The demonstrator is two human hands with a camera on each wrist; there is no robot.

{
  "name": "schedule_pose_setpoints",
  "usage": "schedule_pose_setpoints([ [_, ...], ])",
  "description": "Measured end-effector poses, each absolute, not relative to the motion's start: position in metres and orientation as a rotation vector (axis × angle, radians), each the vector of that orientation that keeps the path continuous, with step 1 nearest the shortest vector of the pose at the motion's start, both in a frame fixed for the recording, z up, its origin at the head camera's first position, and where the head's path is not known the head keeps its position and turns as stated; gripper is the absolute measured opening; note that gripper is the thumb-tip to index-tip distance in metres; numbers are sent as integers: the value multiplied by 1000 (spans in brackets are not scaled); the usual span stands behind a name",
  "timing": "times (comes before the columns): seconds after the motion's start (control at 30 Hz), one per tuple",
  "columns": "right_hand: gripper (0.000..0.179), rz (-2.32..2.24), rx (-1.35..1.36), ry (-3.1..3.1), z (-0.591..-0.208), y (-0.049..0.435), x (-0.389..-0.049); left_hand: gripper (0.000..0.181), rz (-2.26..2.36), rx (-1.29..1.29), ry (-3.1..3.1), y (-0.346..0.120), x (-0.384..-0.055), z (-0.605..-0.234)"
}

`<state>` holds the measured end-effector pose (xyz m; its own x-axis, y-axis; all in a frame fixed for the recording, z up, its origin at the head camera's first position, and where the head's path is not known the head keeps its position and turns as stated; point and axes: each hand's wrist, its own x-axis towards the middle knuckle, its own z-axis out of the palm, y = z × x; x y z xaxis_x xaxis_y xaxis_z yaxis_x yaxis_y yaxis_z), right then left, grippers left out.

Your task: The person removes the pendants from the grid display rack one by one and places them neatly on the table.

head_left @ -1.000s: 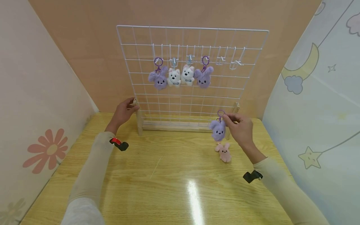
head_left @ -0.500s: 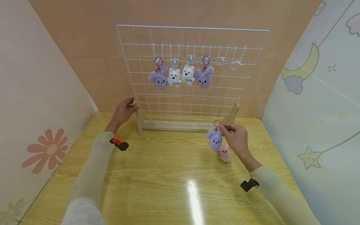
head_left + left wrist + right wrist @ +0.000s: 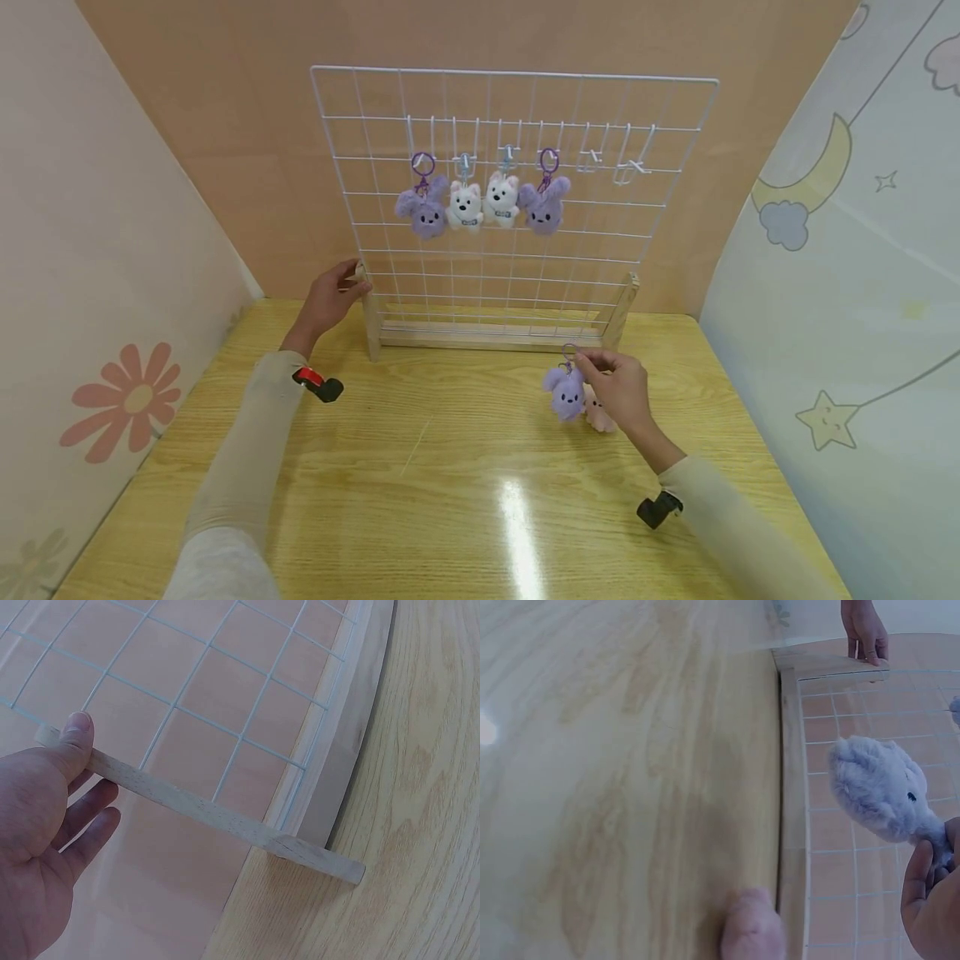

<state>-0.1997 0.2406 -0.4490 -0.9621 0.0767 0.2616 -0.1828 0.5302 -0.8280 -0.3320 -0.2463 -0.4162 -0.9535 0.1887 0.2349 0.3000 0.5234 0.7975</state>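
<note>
My right hand (image 3: 619, 390) pinches a fuzzy purple plush keychain (image 3: 567, 396) near its purple ring, low over the table. In the right wrist view the purple keychain (image 3: 881, 787) extends from my fingertips, its ear between them. A pink plush (image 3: 597, 413) lies on the table just behind it, partly covered by my hand. At the left side, my left hand (image 3: 330, 302) grips the top of a wooden post of the white wire rack (image 3: 487, 262); in the left wrist view the thumb lies over the post (image 3: 180, 801) and the fingers stay behind it.
From hooks on the rack hang a purple plush keychain (image 3: 426, 212), two white dog keychains (image 3: 465, 208) and another purple keychain (image 3: 543, 208). To their right are two more white hooks (image 3: 633, 168). Walls flank the wooden table (image 3: 420, 500).
My right hand has come down and slightly left with the purple plush keychain, which now hangs in front of the pink plush's left side. The left hand has stayed on the post.
</note>
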Motion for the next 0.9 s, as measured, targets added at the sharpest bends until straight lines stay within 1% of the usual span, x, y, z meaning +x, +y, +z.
schedule_pose_setpoints([
  [0.37,30,1355,24,-2578,-471,238,-196,64,-1409,-408,-2648,-246,-329,-415],
  [0.9,24,1265,73,-2574,-488,236,-196,64,-1406,-402,-2649,-244,-329,-413],
])
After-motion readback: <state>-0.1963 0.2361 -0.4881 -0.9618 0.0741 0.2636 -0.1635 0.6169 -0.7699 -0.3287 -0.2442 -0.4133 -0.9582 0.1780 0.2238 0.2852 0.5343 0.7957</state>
